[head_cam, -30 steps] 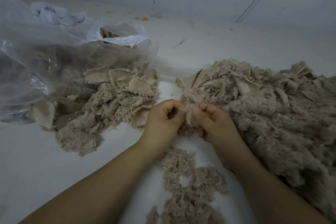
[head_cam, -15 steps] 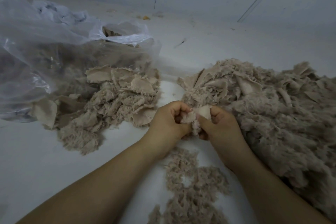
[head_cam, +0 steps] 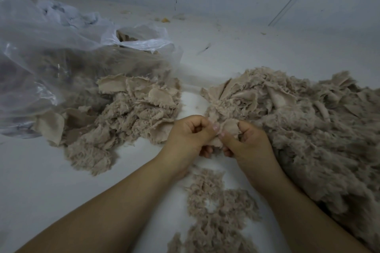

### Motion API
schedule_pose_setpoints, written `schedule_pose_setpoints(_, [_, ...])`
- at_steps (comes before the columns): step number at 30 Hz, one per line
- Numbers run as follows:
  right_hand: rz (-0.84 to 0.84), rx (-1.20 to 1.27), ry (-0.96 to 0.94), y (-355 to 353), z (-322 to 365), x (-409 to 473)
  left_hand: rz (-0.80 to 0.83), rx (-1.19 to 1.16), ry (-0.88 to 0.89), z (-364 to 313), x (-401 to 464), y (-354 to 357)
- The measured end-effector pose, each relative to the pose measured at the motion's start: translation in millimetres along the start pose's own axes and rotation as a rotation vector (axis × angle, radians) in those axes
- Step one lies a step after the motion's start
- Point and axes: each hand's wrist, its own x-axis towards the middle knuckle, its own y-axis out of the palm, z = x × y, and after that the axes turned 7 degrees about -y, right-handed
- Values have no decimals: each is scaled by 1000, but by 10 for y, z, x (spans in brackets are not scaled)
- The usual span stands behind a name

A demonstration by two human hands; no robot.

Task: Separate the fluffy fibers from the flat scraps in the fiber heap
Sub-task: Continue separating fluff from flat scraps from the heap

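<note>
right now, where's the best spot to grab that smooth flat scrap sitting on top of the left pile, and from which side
Judging from its pose, pinch the flat scrap at its raised near-right edge, coming from the right, over the bare gap between the left pile and the big heap. That edge looks lifted off the fluff beneath, so fingers could likely close on it alone. Both the left hand and right hand are busy gripping another scrap.

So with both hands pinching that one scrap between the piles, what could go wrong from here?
1. The left hand and right hand pinch the scrap right against the big heap; pulled fluff may drop back into it.
2. The fluff pile lies under the forearms, which could drag or scatter it.
3. The left pile beside the plastic bag looks mixed, so sorted pieces may blend in.
</note>
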Motion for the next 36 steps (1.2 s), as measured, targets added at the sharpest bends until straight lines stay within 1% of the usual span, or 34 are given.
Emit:
schedule_pose_setpoints(3, [-34,15,24,-6,7,5,29,-10,-20,-1,-3,-10])
schedule_pose_setpoints(5, [-29,61,33,-2,26,1,20,-21,-11,-9,-8,-11])
schedule_pose_setpoints(8, [10,114,37,-7,35,-11,-7,-41,-13,-19,-12,3])
schedule_pose_setpoints(14, [103,33,63,-48,-35,-6,-18,-133,-51,-71,-5,-29])
schedule_pose_setpoints(16, [94,40,70,-45,-20,-11,25,-100,-44,-88,-16,-23])
schedule_pose_setpoints(19, [80,86,76,-52,13,-15,107,10,-31,-91,-31,-11])
schedule_pose_setpoints(23, [24,113,97,-39,38,-5,114,-23,-67,-121,-29,-62])
schedule_pose_setpoints(25, [46,153,100,-26,62,-12,150,18,-107,-135,-23,-115])
schedule_pose_setpoints(27, [86,188,121,-29,80,-14,219,116,-141,-163,-29,-138])
schedule_pose_setpoints(29, [106,153,133,-21,79,-2,293,210,-156,-187,-30,-133])
schedule_pose_setpoints(32, [18,85,153,-5,39,21,369,263,-162,-217,-29,-118])
schedule_pose_setpoints(34, [-8,80,136,-29,29,16,382,264,-171,-225,-34,-110])
schedule_pose_setpoints(36, [-4,94,112,-48,47,1,338,195,-169,-207,-36,-104])
